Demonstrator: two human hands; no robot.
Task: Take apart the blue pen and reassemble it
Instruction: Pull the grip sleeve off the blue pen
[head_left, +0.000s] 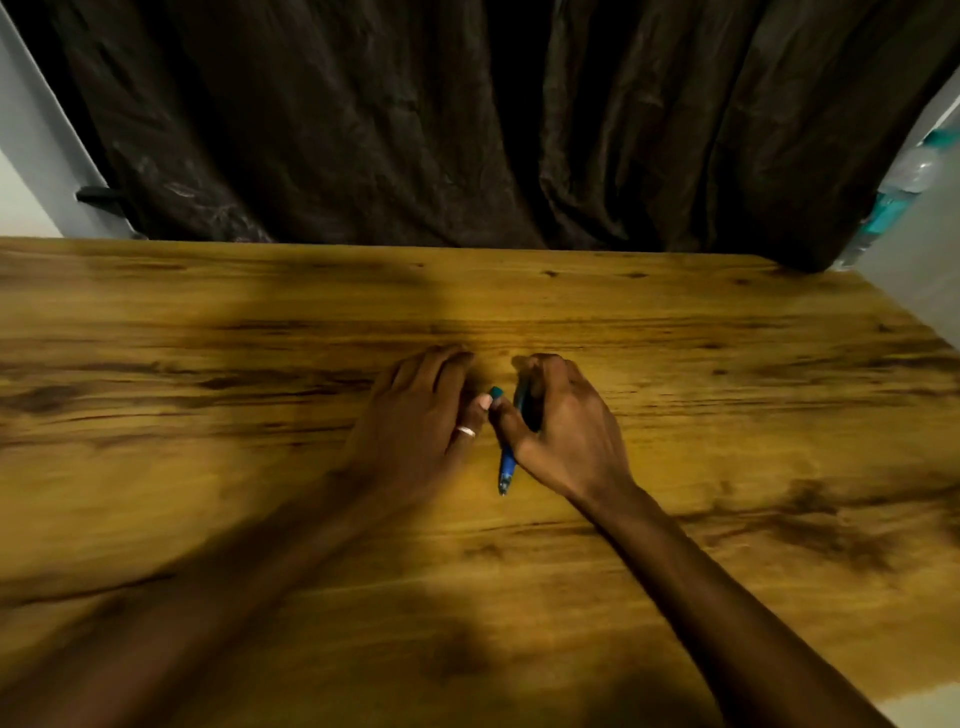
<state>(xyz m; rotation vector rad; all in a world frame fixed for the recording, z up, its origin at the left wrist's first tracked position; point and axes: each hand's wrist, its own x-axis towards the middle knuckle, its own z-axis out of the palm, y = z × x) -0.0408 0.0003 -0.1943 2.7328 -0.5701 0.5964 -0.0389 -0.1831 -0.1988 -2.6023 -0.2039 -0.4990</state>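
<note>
— One blue pen (507, 465), is that all of it?
— One, as far as shows. It sits just right of the frame's centre and runs nearly straight up and down the picture. Its narrow end points to the lower edge and sticks out below the hand. The upper stretch is hidden among the fingers.
— Which hand?
— The right hand (566, 421). Its fingers curl round the barrel and the thumb lies across it, so it grips the pen. A small teal patch (496, 393) shows at the thumb's tip; nail or pen part, I cannot tell.
— And the other?
— The left hand (415, 415) lies just beside it, left of centre. Its fingers are loosely bent with their tips down on the table (208, 364), holding nothing I can see. Its thumb touches the right thumb and wears one pale ring (466, 431).
— Two hands, one pen, one ring. Further out?
— One wooden table with dark grain fills the lower two thirds. One dark creased curtain (415, 130) hangs across the top. One clear bottle (906, 179) with a teal label stands at the upper right edge. One small black object (98, 196) at the upper left is too dim to name.
</note>
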